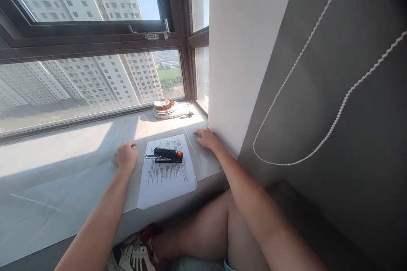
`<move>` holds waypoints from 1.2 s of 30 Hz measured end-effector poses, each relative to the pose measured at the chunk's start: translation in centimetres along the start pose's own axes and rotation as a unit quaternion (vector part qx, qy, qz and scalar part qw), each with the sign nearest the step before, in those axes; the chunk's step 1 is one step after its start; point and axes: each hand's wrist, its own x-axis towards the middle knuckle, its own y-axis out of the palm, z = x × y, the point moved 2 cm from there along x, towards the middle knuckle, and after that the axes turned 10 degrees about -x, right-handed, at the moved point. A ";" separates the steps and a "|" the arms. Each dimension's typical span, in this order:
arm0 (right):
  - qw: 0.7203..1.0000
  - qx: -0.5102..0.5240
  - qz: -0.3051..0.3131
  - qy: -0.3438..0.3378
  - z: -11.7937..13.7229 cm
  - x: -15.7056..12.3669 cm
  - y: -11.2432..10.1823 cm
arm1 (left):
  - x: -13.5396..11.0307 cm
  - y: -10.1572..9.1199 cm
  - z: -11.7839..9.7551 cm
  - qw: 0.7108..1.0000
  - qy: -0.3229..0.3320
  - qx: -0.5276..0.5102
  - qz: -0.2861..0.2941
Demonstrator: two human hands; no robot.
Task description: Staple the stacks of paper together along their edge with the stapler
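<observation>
A black stapler (168, 155) with an orange patch lies on a stack of printed paper (168, 180) on the window sill. Its arm is raised from the base, and a metal part juts out at the left. My left hand (126, 155) rests on the sill left of the paper, fingers curled in; whatever they may hold is hidden. To the right of the sheets, my right hand (206, 138) lies on the sill near the wall corner, fingers partly stretched. By its fingertips is a small dark spot, too small to name. Neither hand touches the stapler.
Stacked round plates or lids (165, 110) stand by the window corner, with a small dark object (187, 115) beside them. A beaded blind cord (286, 164) hangs in a loop at the right. The sill's front edge (165, 207) runs above my crossed legs.
</observation>
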 end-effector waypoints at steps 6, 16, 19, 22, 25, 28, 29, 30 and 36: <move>0.999 0.014 -0.040 -0.006 0.6 -0.7 -0.6 | 0.1 -0.1 -0.3 0.999 0.017 -0.025 -0.033; 0.952 0.140 -0.034 -0.269 10.1 -5.3 1.1 | -1.2 0.3 -4.2 0.944 0.159 -0.288 0.015; 0.959 0.084 -0.010 -0.272 11.6 -6.3 2.6 | -1.4 0.7 -4.4 0.932 0.164 -0.319 0.053; 0.966 0.066 -0.023 -0.249 11.7 -6.3 3.4 | -1.2 1.2 -4.2 0.915 0.136 -0.369 0.089; 0.968 0.072 -0.033 -0.240 11.5 -5.8 3.6 | -1.1 1.5 -4.1 0.902 0.111 -0.398 0.125; 0.972 0.069 -0.037 -0.221 11.1 -5.4 3.4 | -1.4 1.5 -4.3 0.901 0.110 -0.390 0.151; 0.974 0.066 -0.039 -0.213 10.9 -5.3 3.2 | -1.5 1.4 -4.4 0.901 0.113 -0.387 0.160; 0.976 0.063 -0.040 -0.206 10.8 -5.2 3.1 | -1.6 1.4 -4.4 0.901 0.115 -0.382 0.168; 0.978 0.059 -0.045 -0.196 10.0 -4.7 2.8 | -1.6 1.6 -4.6 0.894 0.136 -0.379 0.200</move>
